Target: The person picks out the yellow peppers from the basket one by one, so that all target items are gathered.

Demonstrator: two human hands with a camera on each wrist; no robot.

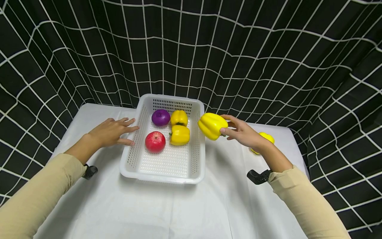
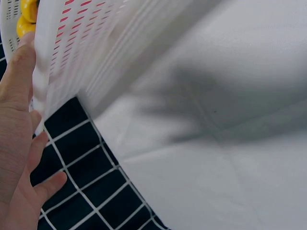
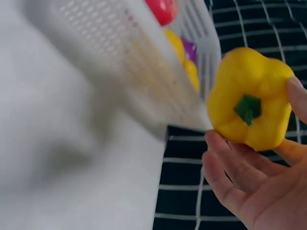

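Note:
My right hand (image 1: 243,132) holds a yellow bell pepper (image 1: 211,125) between thumb and fingers, just beyond the right rim of the white plastic basket (image 1: 162,179). In the right wrist view the green stem (image 3: 248,108) of this pepper faces the camera. At the basket's left rim, my left hand (image 1: 110,133) has its fingers spread, with the fingertips right at the edge. Inside the basket sit two more yellow bell peppers, a rear pepper (image 1: 179,118) and a front pepper (image 1: 180,135). Beside them are a round purple vegetable (image 1: 160,118) and a red pomegranate (image 1: 155,142).
Another yellow pepper (image 1: 267,136) lies on the table to the right, partly hidden by my right forearm. A white cloth (image 1: 143,212) covers the table. Black curtains with a white grid (image 1: 191,49) stand behind the table and at both sides.

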